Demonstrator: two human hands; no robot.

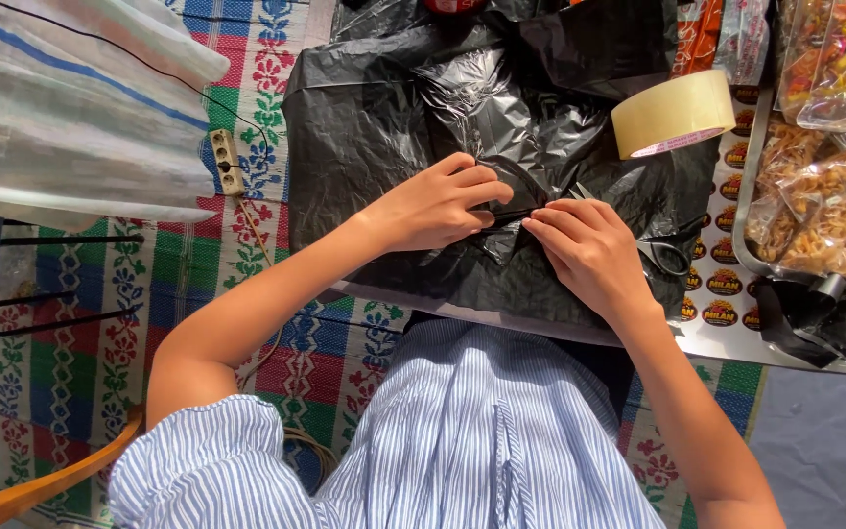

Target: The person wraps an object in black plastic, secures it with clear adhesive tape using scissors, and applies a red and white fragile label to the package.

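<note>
Woven floor mat [70, 353], patterned red, green and blue, in strong sun. Crinkled black plastic bag [394, 108] spread flat in front of the person. Left hand [438, 206] and right hand [589, 250] meet at the bag's middle, fingers curled shut, pinching a fold of the black film between them. Black-handled scissors [663, 250] lie on the bag just beside the right hand. Roll of clear packing tape [673, 113] rests near the bag's upper right. Metal tray [751, 196] of bagged snacks at right.
</note>
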